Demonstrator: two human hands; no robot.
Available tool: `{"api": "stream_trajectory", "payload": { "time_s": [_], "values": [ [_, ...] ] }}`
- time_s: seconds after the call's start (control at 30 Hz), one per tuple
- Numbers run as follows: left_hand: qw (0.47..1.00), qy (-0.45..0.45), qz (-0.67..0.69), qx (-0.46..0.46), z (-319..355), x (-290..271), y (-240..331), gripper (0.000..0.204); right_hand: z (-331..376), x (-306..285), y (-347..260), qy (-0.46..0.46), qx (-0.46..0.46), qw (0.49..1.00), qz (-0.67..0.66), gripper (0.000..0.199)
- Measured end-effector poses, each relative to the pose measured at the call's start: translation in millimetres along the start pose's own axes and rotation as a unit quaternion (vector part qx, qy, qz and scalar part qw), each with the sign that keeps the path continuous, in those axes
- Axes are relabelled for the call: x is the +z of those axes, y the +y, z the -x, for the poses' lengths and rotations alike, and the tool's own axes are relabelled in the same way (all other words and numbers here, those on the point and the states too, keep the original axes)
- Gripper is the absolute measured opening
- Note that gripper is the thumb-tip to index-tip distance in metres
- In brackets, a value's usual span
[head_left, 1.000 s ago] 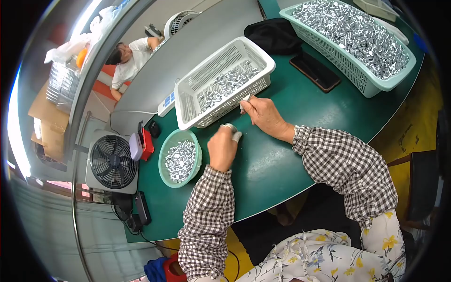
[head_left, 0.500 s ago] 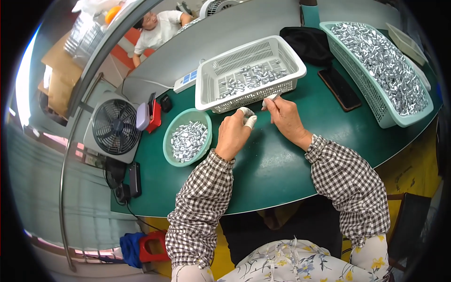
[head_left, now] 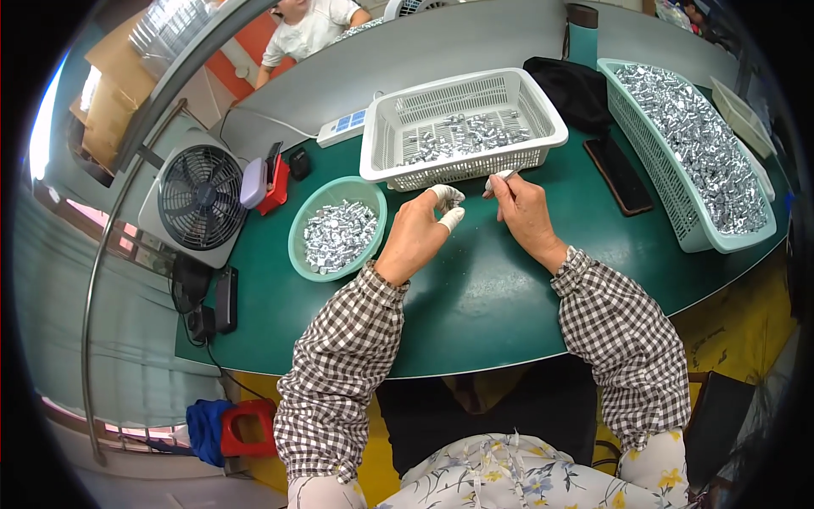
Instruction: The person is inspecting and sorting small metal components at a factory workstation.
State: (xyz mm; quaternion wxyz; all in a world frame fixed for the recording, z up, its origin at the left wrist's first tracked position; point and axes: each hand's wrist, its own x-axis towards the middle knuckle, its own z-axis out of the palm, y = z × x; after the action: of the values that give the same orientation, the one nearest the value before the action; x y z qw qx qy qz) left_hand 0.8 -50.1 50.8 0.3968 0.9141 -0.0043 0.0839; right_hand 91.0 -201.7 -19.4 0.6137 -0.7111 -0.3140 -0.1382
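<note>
My left hand (head_left: pixel 417 231) is over the table in front of the white basket, with white covers on its fingertips. Its thumb and fingers are bent round a small silver metal part (head_left: pixel 454 204), which is mostly hidden. Close by on the right, my right hand (head_left: pixel 527 214) is closed in a pinch, a pale cover on its index fingertip. What it pinches is too small to make out. Behind both hands, the white basket (head_left: pixel 555 137) holds scattered silver metal parts (head_left: pixel 471 136). Left of my left hand, a light green bowl (head_left: pixel 297 246) contains many similar parts.
A pale green basket (head_left: pixel 678 220) heaped with metal parts stands at the right of the green table (head_left: pixel 475 322). A phone (head_left: pixel 619 176), black cloth bag (head_left: pixel 570 92), power strip (head_left: pixel 341 127) and fan (head_left: pixel 203 197) surround the work area. Another person (head_left: pixel 309 30) sits beyond the partition.
The view has shifted slightly, so the table items sit differently in it. My left thumb and fingers have parted a little. My right hand keeps its pinch.
</note>
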Motion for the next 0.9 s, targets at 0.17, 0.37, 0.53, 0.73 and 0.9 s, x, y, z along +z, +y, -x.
{"api": "stream_trajectory", "payload": {
  "time_s": [0.17, 0.37, 0.53, 0.73, 0.9],
  "values": [
    [1.000, 0.003, 0.008, 0.018, -6.0, -4.6, 6.5, 0.024, -0.2, -0.2, 1.6, 0.001, 0.008, 1.000, 0.002, 0.022],
    [0.990, 0.047, -0.061, 0.115, -20.5, -15.7, 20.0, 0.021, -1.6, 3.1, 4.7, 0.013, -0.043, 0.999, 0.017, 0.023],
    [0.989, 0.061, -0.076, 0.111, -34.8, -27.3, 34.2, 0.022, -3.0, 2.7, 5.9, 0.012, -0.043, 0.999, 0.010, 0.023],
    [0.994, 0.063, -0.034, 0.087, -51.9, -44.1, 22.6, 0.023, -2.5, 3.6, 3.6, 0.013, -0.056, 0.998, 0.007, 0.023],
    [0.995, 0.020, 0.092, -0.011, -55.7, -50.8, 9.8, 0.027, 3.4, 1.7, 0.7, 0.017, -0.061, 0.998, 0.011, 0.022]
  ]
}}
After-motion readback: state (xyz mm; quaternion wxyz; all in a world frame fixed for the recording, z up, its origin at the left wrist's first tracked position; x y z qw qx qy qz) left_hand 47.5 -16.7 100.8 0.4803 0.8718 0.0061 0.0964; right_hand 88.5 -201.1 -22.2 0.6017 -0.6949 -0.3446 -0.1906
